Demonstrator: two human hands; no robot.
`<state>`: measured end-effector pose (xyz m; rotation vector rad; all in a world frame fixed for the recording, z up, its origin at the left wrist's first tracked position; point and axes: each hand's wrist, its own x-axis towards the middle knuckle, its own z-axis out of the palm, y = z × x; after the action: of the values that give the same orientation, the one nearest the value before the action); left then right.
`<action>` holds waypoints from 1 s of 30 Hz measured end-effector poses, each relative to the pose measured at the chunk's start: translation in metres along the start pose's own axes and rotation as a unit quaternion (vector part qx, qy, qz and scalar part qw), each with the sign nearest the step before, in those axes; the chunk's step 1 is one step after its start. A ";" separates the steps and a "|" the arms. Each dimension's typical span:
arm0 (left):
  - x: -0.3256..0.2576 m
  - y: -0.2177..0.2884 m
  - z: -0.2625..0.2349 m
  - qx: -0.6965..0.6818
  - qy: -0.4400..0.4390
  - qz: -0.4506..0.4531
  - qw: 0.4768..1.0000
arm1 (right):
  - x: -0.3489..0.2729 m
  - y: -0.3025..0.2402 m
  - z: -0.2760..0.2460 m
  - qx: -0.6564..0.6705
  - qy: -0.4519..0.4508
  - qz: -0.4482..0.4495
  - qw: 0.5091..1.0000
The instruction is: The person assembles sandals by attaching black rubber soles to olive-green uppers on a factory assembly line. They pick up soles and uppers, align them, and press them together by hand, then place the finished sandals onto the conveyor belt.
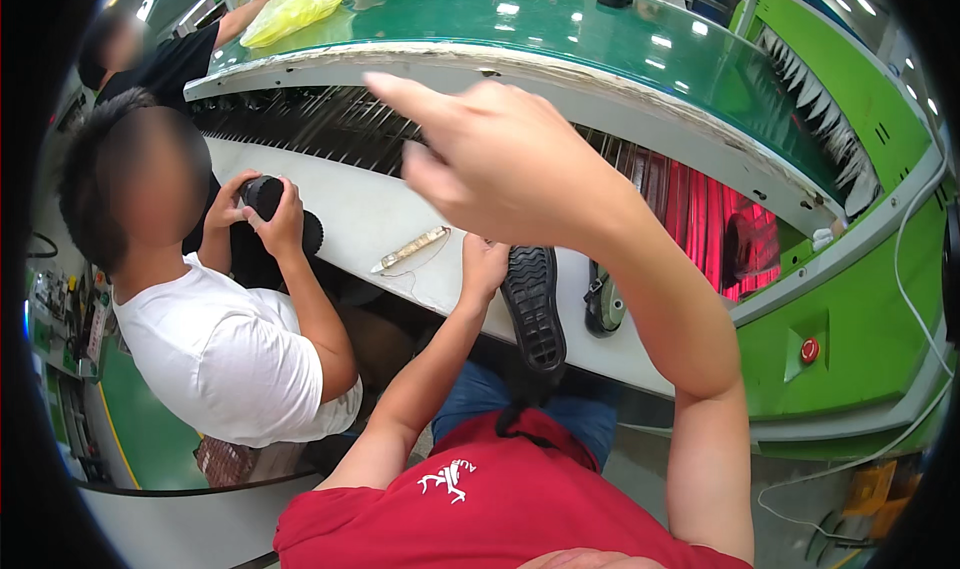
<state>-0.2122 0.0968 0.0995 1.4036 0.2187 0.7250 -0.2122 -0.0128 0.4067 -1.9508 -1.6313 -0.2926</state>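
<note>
My left hand [485, 267] is closed on the edge of a black shoe [533, 309], whose treaded sole faces up at the edge of a white ledge. Raised over that ledge, my right hand [490, 154] holds nothing that I can see. Its index finger stretches out to the left and the thumb stands apart below; the other fingers are partly hidden. To the left of my left hand lies a slim tool [410, 249] with a beige, wrapped-looking body and a pale tip. Partly behind my right forearm sits another dark item of footwear [603, 301] with a buckle.
At my left, a co-worker in a white shirt [225, 354] holds a black shoe [263, 197]. Beyond the white ledge [345, 177] runs a roller conveyor under a green-topped shelf [440, 14] bearing a yellow plastic bag [295, 11]. A green machine [850, 319] with a red button [809, 350] stands right.
</note>
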 end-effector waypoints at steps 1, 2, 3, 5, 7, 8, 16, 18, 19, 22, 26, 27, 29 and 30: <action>-0.001 0.002 0.002 -0.005 0.012 -0.005 1.000 | -0.015 0.009 -0.001 0.010 0.000 0.024 1.000; 0.000 0.002 -0.003 -0.014 0.011 -0.003 1.000 | -0.030 0.023 0.007 0.027 -0.002 0.044 0.999; 0.001 0.002 -0.010 -0.021 0.012 -0.001 1.000 | -0.045 0.038 0.018 0.047 -0.004 0.062 0.997; 0.001 0.003 -0.013 -0.050 0.007 -0.004 0.999 | -0.075 0.074 0.044 0.091 0.025 0.115 0.989; -0.002 0.028 -0.001 -0.049 0.000 0.029 0.998 | -0.105 0.093 0.067 0.071 0.090 0.163 0.980; -0.003 0.042 0.004 -0.045 0.008 0.061 0.997 | -0.115 0.097 0.077 0.063 0.122 0.183 0.973; -0.027 0.076 0.018 0.144 0.016 0.330 0.933 | -0.161 0.084 0.113 0.116 0.278 0.131 0.944; -0.043 0.075 0.012 0.141 -0.019 0.312 0.939 | -0.184 0.079 0.122 0.113 0.271 0.129 0.947; -0.052 0.076 0.007 0.144 -0.047 0.317 0.936 | -0.195 0.077 0.127 0.112 0.269 0.127 0.948; -0.078 0.076 -0.005 0.147 -0.109 0.314 0.932 | -0.231 0.060 0.137 0.120 0.250 0.143 0.950; -0.122 0.057 -0.014 0.140 -0.143 0.175 0.964 | -0.276 0.045 0.170 0.165 0.212 0.236 0.934; -0.126 0.054 -0.010 0.115 -0.134 0.168 0.970 | -0.280 0.041 0.175 0.185 0.207 0.260 0.925; -0.128 0.049 -0.013 0.146 -0.150 0.152 0.966 | -0.285 0.045 0.180 0.182 0.218 0.268 0.921; -0.123 0.058 -0.010 0.160 -0.152 0.148 0.964 | -0.279 0.047 0.176 0.162 0.234 0.252 0.925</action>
<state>-0.3314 0.0340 0.1193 1.8607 -0.1261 0.7272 -0.2651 -0.1509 0.1080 -1.7891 -0.7833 -0.2392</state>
